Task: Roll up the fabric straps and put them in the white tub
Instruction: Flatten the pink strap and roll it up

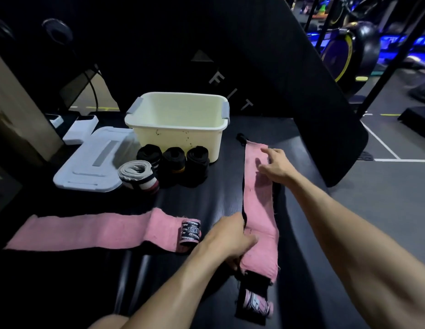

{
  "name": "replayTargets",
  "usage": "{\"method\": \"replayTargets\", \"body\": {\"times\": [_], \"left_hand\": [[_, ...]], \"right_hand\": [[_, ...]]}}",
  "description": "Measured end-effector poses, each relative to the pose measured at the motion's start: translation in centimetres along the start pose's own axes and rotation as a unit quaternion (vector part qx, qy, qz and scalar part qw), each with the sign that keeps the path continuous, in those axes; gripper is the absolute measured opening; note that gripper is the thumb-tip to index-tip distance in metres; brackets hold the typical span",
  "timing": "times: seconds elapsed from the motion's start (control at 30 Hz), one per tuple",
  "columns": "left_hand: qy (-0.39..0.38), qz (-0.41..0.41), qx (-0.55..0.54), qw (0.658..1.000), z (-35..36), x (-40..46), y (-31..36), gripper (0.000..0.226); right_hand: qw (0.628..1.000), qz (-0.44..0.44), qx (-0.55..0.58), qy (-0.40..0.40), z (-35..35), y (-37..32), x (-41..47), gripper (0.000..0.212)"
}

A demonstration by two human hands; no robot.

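Nearest: black padded bench top (301,233), runs from near edge to far, everything sits on it. Two bare forearms reach in from the near side.

White tub (180,119) at far centre, upright, looks empty inside. White lid (88,167) lies flat to its left.

Pink strap A (260,205) laid out near-to-far at right of centre, unrolled, black-edged; its printed end tab (254,305) is at the near end. Pink strap B (88,227) lies flat left-to-right at near left, with a labelled tab at its right end.

Left hand (230,236) pinches strap A's left edge around mid-length, fingers closed on the fabric. Right hand (275,166) rests flat on strap A's far part, fingers spread, gripping nothing.

Four rolled straps just in front of the tub: three black rolls (176,165) and one grey-white roll (138,173) at left. Rolls probably touch each other; too dark to confirm.
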State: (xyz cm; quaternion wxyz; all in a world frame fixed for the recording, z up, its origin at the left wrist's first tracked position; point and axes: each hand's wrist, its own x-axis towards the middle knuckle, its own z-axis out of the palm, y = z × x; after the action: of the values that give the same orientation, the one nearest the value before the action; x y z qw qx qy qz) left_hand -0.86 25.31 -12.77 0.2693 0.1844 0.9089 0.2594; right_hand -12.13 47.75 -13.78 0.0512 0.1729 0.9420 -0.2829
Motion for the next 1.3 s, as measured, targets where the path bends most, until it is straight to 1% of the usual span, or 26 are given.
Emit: {"method": "replayTargets", "body": {"times": [0.03, 0.1, 0.13, 0.17, 0.2, 0.27, 0.3, 0.33, 0.37, 0.43, 0.57, 0.63, 0.7, 0.77, 0.83, 0.9, 1.0, 1.03, 1.07, 1.1, 1.17, 1.23, 1.3], "left_hand": [[0.008, -0.004, 0.012, 1.000, 0.0, -0.1, 0.1, 0.030], [0.025, -0.009, 0.028, 0.999, -0.1, -0.3, 0.3, 0.029], [0.028, -0.013, 0.031, 0.999, -0.1, -0.4, 0.3, 0.030], [0.026, -0.015, 0.028, 0.999, -0.1, -0.5, 0.3, 0.032], [0.011, -0.018, 0.004, 1.000, -0.1, -0.6, 0.2, 0.034], [-0.057, -0.031, -0.087, 0.994, 0.4, -0.9, 0.3, 0.037], [-0.086, -0.038, -0.121, 0.988, 0.6, -1.0, 0.3, 0.039], [-0.100, -0.038, -0.132, 0.985, 0.8, -1.2, 0.4, 0.040], [-0.099, -0.035, -0.130, 0.986, 1.0, -1.3, 0.4, 0.041], [-0.078, -0.031, -0.107, 0.991, 1.0, -1.6, 0.4, 0.041], [-0.021, -0.017, -0.009, 1.000, 0.6, -2.1, 0.2, 0.040], [0.019, -0.015, 0.026, 0.999, 0.3, -2.5, -0.1, 0.039], [0.059, -0.008, 0.041, 0.997, -0.5, -3.3, -0.4, 0.040], [0.098, -0.009, 0.058, 0.993, -1.8, -4.4, -0.8, 0.035], [0.139, -0.015, 0.078, 0.987, -3.5, -5.7, -1.7, 0.028], [0.165, -0.027, 0.093, 0.982, -5.9, -7.2, -2.9, 0.028], [0.177, -0.046, 0.062, 0.981, -9.6, -9.9, -5.7, 0.024], [0.179, -0.055, 0.051, 0.981, -10.5, -10.7, -6.9, 0.023], [0.181, -0.065, 0.040, 0.980, -11.2, -11.6, -8.3, 0.023], [0.181, -0.075, 0.023, 0.980, -11.6, -12.3, -9.6, 0.024], [0.159, -0.105, -0.031, 0.981, -11.5, -13.6, -12.2, 0.028], [0.100, -0.154, -0.101, 0.978, -10.4, -14.5, -14.4, 0.032], [0.065, -0.200, -0.202, 0.957, -8.9, -15.2, -16.1, 0.039]], "right_hand": [[1.000, -0.008, -0.021, 0.022, 0.0, -0.3, -0.4, 0.061], [0.994, -0.054, -0.064, 0.068, -0.2, -1.2, -1.5, 0.052], [0.991, -0.076, -0.081, 0.072, -0.5, -1.5, -2.1, 0.048], [0.989, -0.088, -0.105, 0.049, -0.7, -2.1, -2.9, 0.047], [0.985, -0.095, -0.142, 0.001, -1.0, -2.8, -3.8, 0.048], [0.962, -0.093, -0.228, -0.116, -1.4, -3.9, -5.9, 0.057], [0.951, -0.091, -0.255, -0.152, -1.5, -4.2, -6.6, 0.060], [0.945, -0.096, -0.267, -0.165, -1.7, -4.3, -7.3, 0.061], [0.944, -0.103, -0.269, -0.161, -1.7, -4.2, -7.8, 0.060], [0.949, -0.117, -0.253, -0.147, -1.6, -3.7, -8.8, 0.054], [0.945, -0.108, -0.242, -0.192, 0.0, -2.3, -10.3, 0.038], [0.947, -0.113, -0.236, -0.184, 0.1, -2.1, -11.0, 0.031], [0.940, -0.141, -0.254, -0.179, -0.3, -2.9, -11.9, 0.027], [0.937, -0.185, -0.240, -0.174, -0.2, -4.7, -13.3, 0.030], [0.941, -0.223, -0.196, -0.159, 0.9, -6.9, -14.9, 0.032], [0.943, -0.251, -0.165, -0.140, 2.8, -8.8, -16.1, 0.041], [0.941, -0.267, -0.170, -0.121, 5.9, -11.1, -17.2, 0.068], [0.939, -0.271, -0.183, -0.109, 6.9, -11.7, -17.5, 0.072], [0.935, -0.277, -0.202, -0.096, 7.8, -12.3, -17.8, 0.072], [0.930, -0.287, -0.216, -0.078, 8.6, -12.7, -18.0, 0.066], [0.929, -0.296, -0.217, -0.047, 9.5, -13.3, -18.1, 0.047], [0.940, -0.291, -0.174, -0.032, 9.2, -13.5, -18.1, 0.033], [0.955, -0.276, -0.109, -0.031, 7.8, -13.5, -18.3, 0.025]]}}
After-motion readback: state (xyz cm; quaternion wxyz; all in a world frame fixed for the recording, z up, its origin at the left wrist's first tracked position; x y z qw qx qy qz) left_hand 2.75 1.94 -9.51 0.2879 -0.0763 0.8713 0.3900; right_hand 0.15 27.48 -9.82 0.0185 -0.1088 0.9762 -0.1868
